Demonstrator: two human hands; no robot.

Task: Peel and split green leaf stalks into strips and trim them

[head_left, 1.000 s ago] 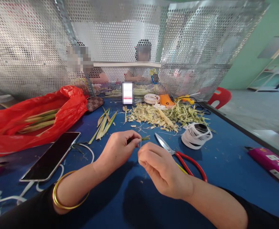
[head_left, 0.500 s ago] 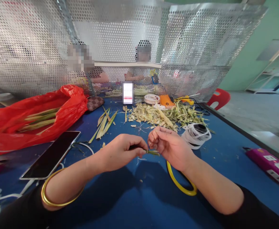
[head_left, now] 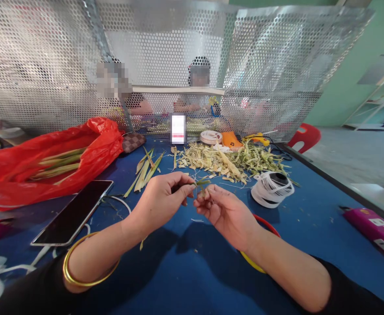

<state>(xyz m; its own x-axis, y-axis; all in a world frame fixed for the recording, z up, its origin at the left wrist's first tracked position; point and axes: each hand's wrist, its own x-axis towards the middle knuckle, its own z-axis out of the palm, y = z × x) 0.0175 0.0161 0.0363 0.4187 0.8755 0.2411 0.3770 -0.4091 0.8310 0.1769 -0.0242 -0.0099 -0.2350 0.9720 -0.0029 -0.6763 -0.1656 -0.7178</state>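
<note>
My left hand pinches a small green leaf strip between thumb and forefinger, and its free end points right. Just below and right of it, my right hand is closed with its fingertips bunched close to the strip. Whatever those fingers hold is too small to make out. A curved loop, red above and yellow below, lies partly hidden under my right wrist. Beyond my hands spreads a heap of shredded pale leaf. A spool of white thread stands right of my right hand.
A red plastic bag with long leaves and a dark phone lie left. Split leaves sit near them. A purple power strip is at right. A perforated metal screen stands behind; two people sit beyond it.
Both hands have shifted slightly up and left with the strip, which now tilts upward. My right hand has turned and dropped below the strip. A red part of the loop now shows.
</note>
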